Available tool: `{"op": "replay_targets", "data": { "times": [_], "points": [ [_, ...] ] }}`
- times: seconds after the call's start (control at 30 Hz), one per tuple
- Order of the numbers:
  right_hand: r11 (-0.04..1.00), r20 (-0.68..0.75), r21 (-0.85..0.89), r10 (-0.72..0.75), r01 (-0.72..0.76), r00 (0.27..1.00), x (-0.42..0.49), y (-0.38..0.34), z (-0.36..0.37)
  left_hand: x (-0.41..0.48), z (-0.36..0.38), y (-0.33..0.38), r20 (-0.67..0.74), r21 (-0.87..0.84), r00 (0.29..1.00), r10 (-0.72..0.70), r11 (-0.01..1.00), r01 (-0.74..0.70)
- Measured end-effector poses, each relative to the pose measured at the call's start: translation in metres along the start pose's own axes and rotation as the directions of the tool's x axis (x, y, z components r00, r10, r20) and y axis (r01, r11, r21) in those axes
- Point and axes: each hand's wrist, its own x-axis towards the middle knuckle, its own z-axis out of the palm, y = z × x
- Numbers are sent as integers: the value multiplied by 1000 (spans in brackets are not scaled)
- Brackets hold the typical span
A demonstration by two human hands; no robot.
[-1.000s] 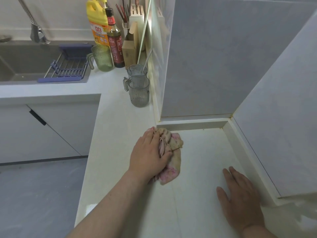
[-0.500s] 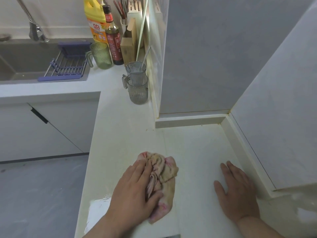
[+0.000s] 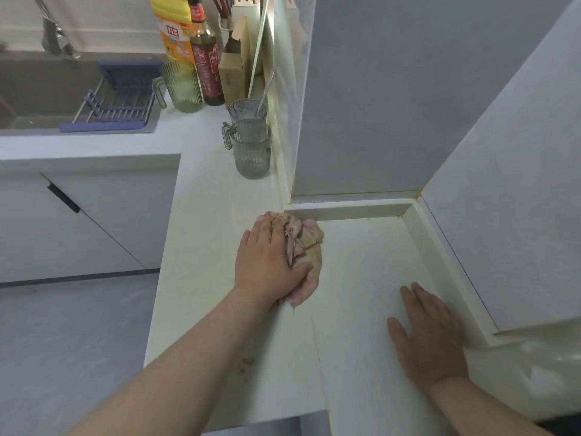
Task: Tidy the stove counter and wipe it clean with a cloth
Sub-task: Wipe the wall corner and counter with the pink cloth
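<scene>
Evidently limp, the cloth [image 3: 309, 243] suits pressing at its bunched middle; left hand [image 3: 267, 261] lies flat upon it, right hand [image 3: 430, 335] flat on counter [image 3: 361, 272].

Two hands showed, left hand [image 3: 270, 262] and right hand [image 3: 430, 336]; one cloth [image 3: 309, 247], three ribbed mugs [image 3: 253, 151], two bottles [image 3: 206, 62], one dish rack [image 3: 114, 113].
</scene>
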Motion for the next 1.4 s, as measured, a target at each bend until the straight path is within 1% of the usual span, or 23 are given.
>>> {"op": "replay_targets", "data": {
  "times": [0.1,0.17,0.23,0.3,0.37,0.47,0.7,0.87,0.97,1.1,1.17,1.3,1.4],
  "points": [
    [1000,56,8,21,-21,998,-6,-5,-6,9,0,1,-8,50,999,45,998,-44],
    [999,56,-46,20,-17,998,-8,-10,-6,9,1,-1,-21,66,998,63,996,-61],
    [995,46,-76,-59,63,997,-5,-26,-6,9,2,-1,-15,62,997,70,996,-69],
    [980,57,-22,-197,198,979,2,-52,-1,9,1,-4,-26,47,997,76,996,-75],
    [961,103,10,-275,276,956,7,-75,5,7,-1,-8,-28,35,993,114,993,-113],
    [959,115,-21,-278,282,954,9,-81,10,-1,-6,-19,-19,35,986,164,986,-163],
    [971,104,5,-239,240,965,9,-82,7,-66,-14,-21,-9,34,981,195,980,-195],
    [969,129,6,-247,249,960,8,-81,3,-125,-12,-14,33,52,987,155,986,-156],
    [968,139,13,-251,252,958,7,-81,3,-161,-10,-6,33,55,990,139,989,-140],
    [967,144,-1,-252,255,957,7,-82,2,-196,-3,9,42,108,992,117,987,-121],
    [967,146,-6,-253,256,957,6,-82,2,-198,1,14,60,122,995,80,989,-87],
    [965,142,-15,-256,260,956,6,-82,2,-174,2,21,51,93,999,16,995,-20],
    [963,131,-11,-264,268,956,6,-81,3,-144,3,22,15,105,1000,-22,994,21]
  ]
}}
